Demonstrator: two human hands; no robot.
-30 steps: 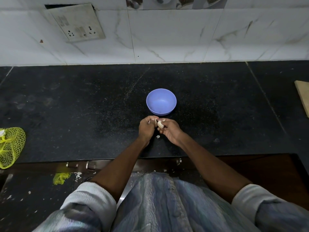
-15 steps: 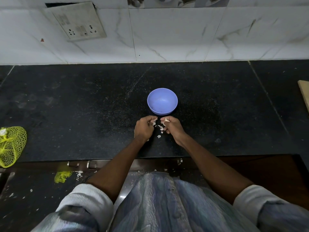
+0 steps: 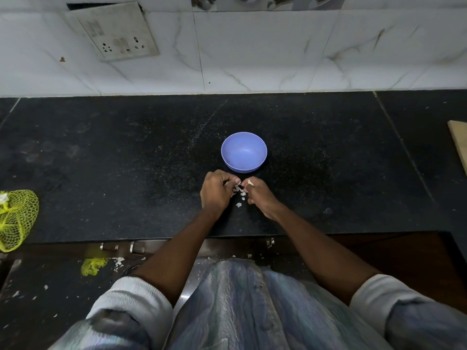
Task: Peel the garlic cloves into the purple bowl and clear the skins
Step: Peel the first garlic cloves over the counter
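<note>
From my head camera, the black countertop (image 3: 126, 160) runs wide to either side, bounded far by the tiled wall (image 3: 252, 51) and near by its front edge just ahead of my forearms. There is bare counter left and right of my hands. A yellow mesh bag (image 3: 17, 218) sits at the far left edge and a wooden board (image 3: 460, 145) pokes in at the right.

The purple bowl (image 3: 243, 152) stands upright, mouth up, just beyond my hands, nothing visible inside.

My left hand (image 3: 214, 193) has curled fingers, and I cannot tell what it holds. My right hand (image 3: 260, 195) pinches a pale scrap at its fingertips; whether garlic or skin I cannot tell. The two hands nearly meet. Garlic skins (image 3: 239, 195) lie on the counter between them.
</note>
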